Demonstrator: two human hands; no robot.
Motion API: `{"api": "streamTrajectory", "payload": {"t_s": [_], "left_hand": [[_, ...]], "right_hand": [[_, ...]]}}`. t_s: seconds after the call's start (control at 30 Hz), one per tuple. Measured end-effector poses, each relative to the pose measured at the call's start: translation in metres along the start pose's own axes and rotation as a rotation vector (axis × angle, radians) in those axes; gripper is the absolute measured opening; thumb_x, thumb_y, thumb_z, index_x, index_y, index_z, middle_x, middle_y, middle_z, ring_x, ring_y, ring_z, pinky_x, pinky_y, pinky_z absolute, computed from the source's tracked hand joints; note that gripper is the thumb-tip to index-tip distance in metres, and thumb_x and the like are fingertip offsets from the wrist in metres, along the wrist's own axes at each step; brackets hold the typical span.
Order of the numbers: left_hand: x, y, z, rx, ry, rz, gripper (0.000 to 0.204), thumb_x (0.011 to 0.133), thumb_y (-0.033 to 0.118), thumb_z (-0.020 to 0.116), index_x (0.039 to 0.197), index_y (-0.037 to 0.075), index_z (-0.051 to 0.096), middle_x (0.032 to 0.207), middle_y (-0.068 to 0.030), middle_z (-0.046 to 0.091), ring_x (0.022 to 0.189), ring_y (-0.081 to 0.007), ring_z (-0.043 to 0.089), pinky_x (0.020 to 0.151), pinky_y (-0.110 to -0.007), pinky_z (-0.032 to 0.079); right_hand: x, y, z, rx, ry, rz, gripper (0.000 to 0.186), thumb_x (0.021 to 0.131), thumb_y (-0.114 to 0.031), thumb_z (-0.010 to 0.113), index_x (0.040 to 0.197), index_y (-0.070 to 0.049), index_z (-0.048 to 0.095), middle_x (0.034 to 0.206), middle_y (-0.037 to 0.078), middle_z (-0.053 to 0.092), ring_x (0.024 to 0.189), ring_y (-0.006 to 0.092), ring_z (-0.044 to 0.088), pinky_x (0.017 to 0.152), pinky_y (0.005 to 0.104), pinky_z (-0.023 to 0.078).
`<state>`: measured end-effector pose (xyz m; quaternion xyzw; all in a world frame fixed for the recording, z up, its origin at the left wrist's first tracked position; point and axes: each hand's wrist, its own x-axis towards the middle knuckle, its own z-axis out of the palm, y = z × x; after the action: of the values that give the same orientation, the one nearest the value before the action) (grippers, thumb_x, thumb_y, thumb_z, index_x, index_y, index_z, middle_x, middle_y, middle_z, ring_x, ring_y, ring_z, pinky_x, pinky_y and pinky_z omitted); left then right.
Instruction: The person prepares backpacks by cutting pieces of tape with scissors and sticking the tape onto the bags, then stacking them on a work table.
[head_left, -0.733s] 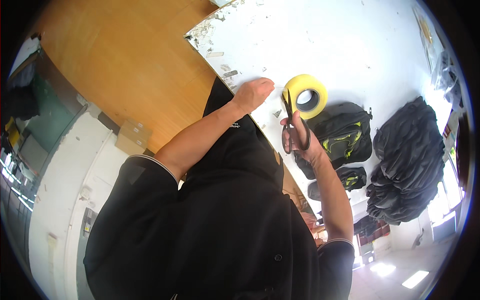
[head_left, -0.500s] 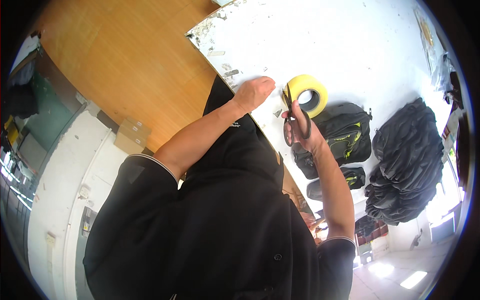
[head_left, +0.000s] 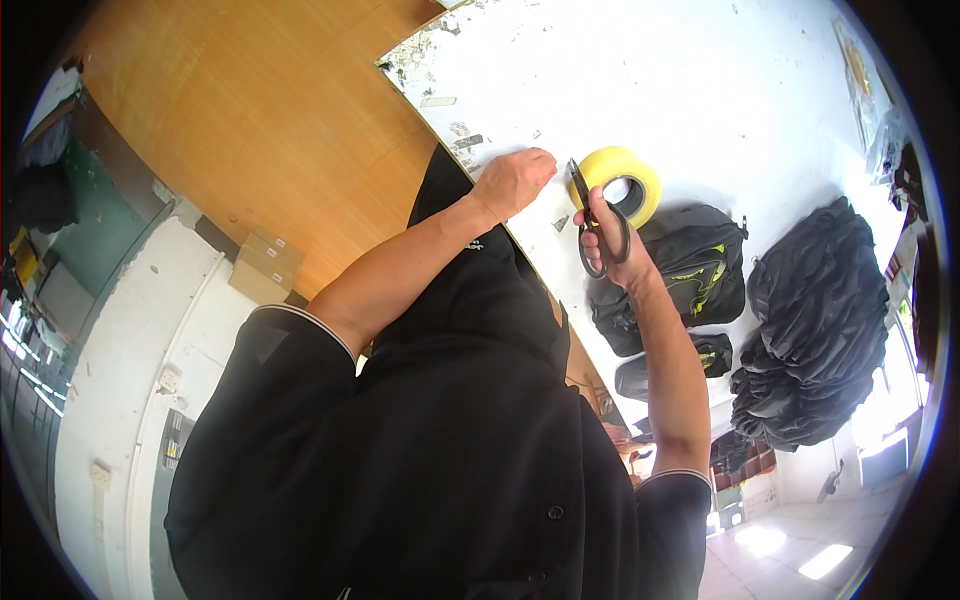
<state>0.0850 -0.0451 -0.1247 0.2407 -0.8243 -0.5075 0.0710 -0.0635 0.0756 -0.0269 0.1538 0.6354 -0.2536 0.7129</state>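
Note:
My right hand (head_left: pixel 618 255) grips a pair of dark scissors (head_left: pixel 583 188) by the handles, the blades pointing away from me and lying together. Behind the blades, a roll of yellowish tape (head_left: pixel 610 160) with a dark inner core lies flat on the white table. To the left of the scissor tips, my left hand (head_left: pixel 514 183) is closed in a pinch over the table edge. Whatever its fingertips hold, if anything, is too small to make out.
On the white table (head_left: pixel 620 75), a black bag with yellow-green trim (head_left: pixel 695 270) lies beyond my right hand, near a smaller black pouch (head_left: pixel 712 352). A large black fabric heap (head_left: pixel 815 320) is farther right. Cardboard boxes (head_left: pixel 266 265) stand at the left.
The scissor blades were slightly apart and are now together. My right hand has turned a little and shifted slightly right; the left hand has barely moved.

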Motion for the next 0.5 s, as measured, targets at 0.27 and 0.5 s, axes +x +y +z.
{"api": "streamTrajectory", "payload": {"t_s": [0.27,0.5], "left_hand": [[-0.003,0.0,-0.024,-0.064,0.088,-0.031,0.013,0.083,0.007,0.065,0.094,0.002,0.063,0.09,-0.0111,0.067,0.08,-0.0252,0.066,0.069,-0.031,0.053],[0.013,0.043,-0.055,-0.812,0.026,-0.591,0.019,0.086,0.01,0.066,0.1,0.0,0.059,0.092,-0.0083,0.066,0.078,-0.0144,0.065,0.07,-0.026,0.054]], "right_hand": [[-0.005,0.008,0.016,-0.301,0.197,-0.256,0.052,0.091,-0.055,0.051,0.086,-0.003,0.053,0.055,0.0,0.044,0.046,0.0122,0.041,0.043,0.0267,0.035],[0.038,0.054,0.049,-0.984,0.681,-0.629,0.036,0.085,-0.037,0.063,0.1,-0.006,0.052,0.079,0.017,0.065,0.075,0.0352,0.065,0.067,0.045,0.051]]}}
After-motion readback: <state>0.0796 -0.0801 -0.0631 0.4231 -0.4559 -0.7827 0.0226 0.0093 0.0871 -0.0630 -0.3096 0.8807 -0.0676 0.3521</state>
